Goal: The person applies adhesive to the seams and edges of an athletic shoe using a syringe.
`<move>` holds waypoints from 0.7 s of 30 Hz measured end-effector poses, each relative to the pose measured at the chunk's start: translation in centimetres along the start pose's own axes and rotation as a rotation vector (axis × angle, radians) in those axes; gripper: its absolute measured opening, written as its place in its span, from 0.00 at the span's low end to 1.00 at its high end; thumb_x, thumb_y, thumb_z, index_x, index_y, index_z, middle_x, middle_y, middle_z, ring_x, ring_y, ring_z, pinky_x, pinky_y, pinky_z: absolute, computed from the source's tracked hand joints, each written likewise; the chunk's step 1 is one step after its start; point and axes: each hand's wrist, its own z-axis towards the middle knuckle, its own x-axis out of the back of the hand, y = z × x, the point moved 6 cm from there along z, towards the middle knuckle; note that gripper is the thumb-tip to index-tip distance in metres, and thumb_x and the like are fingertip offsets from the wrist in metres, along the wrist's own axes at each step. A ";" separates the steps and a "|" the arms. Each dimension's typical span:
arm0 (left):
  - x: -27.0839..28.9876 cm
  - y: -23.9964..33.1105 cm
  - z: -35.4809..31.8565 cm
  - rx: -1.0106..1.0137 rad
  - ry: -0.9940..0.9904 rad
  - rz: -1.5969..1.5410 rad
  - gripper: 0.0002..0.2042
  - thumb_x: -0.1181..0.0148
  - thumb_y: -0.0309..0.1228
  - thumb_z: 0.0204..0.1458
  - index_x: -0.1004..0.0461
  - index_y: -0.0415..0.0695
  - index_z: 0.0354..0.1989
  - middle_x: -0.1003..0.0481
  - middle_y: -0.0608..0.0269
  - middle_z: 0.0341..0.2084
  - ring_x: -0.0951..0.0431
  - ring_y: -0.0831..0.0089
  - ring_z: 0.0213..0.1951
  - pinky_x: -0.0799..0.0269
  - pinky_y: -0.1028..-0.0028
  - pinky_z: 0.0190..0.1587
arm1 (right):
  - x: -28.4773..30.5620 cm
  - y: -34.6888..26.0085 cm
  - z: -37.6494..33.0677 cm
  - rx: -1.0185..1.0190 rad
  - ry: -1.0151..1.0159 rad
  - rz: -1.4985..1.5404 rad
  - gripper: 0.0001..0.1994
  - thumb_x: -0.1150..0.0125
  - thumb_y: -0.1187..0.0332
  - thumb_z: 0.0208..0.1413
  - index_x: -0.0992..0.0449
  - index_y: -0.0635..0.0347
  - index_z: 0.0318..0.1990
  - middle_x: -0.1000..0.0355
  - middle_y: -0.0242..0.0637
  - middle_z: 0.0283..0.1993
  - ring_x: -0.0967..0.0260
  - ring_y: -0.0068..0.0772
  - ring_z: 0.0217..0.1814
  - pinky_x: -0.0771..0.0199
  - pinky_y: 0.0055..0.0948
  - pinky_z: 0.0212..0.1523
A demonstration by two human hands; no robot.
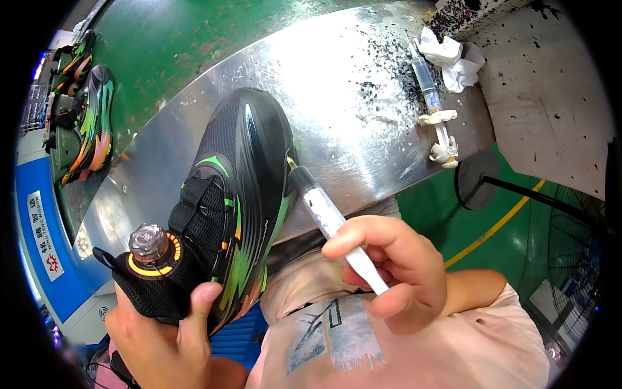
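A black sneaker (243, 175) with green and orange streaks on its side is tilted over the metal table, toe pointing away from me. My left hand (165, 330) grips it round the heel, thumb along the side. A dark, translucent knob (150, 244) sticks up from the shoe's opening, above an orange-marked ring. In my right hand (395, 266) is a syringe (324, 211) with dark contents and a white plunger, held between fingers and thumb. Its thin tip is at the edge between the shoe's upper and sole, near the toe; contact is hard to tell.
A second syringe (424, 81) with whitish wrapping lies at the right of the metal table (337, 84), beside crumpled white tissue (451, 59). Dark specks cover that area. More sneakers (91, 129) stand at the far left. A round black plate (476, 180) on a rod is right of the table.
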 end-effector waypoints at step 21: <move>-1.7 -1.4 2.6 -0.124 0.075 -0.255 0.13 0.37 0.31 0.47 0.28 0.32 0.33 0.25 0.56 0.20 0.29 0.74 0.22 0.34 0.74 0.29 | -2.4 -1.0 -1.0 0.221 -0.161 -0.353 0.30 0.34 0.54 0.47 0.34 0.67 0.52 0.28 0.41 0.44 0.33 0.27 0.22 0.34 0.21 0.21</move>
